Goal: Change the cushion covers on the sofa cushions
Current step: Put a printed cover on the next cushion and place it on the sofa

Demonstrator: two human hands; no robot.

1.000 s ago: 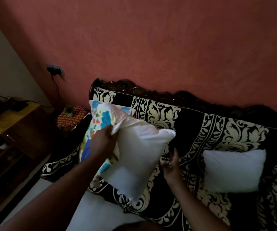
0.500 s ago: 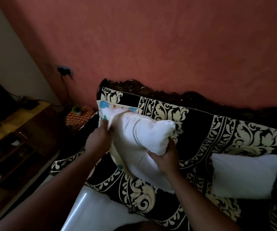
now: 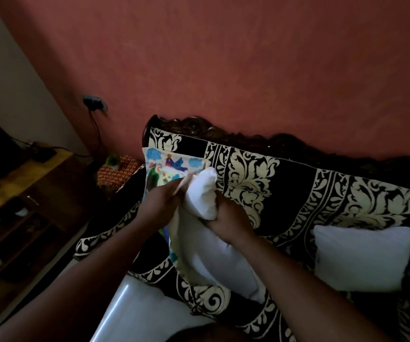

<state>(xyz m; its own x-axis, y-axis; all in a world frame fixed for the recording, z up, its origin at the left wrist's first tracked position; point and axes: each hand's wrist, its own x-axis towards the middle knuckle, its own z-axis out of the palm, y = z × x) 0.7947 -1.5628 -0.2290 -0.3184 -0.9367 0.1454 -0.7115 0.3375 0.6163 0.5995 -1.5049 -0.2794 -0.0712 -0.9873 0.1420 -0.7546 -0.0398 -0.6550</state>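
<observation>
A white cushion (image 3: 213,253) is held upright over the sofa (image 3: 285,193), its top corner squeezed into a narrow wad. My right hand (image 3: 228,218) grips that wad from the right. My left hand (image 3: 160,201) holds the edge of a colourful printed cushion cover (image 3: 171,164), which hangs behind and to the left of the cushion. The cover's lower edge shows along the cushion's left side. A second bare white cushion (image 3: 361,257) leans on the sofa seat at the right.
The sofa wears a black and cream floral throw under a carved dark wood back, against a red wall. A wooden cabinet (image 3: 19,193) stands at the left. A small patterned stool (image 3: 115,174) sits in the corner below a wall socket (image 3: 95,103) with a cable.
My right hand came up from the sofa seat and took hold of the cushion's top corner, squeezing it narrow. Both hands drew together near the cover's opening.
</observation>
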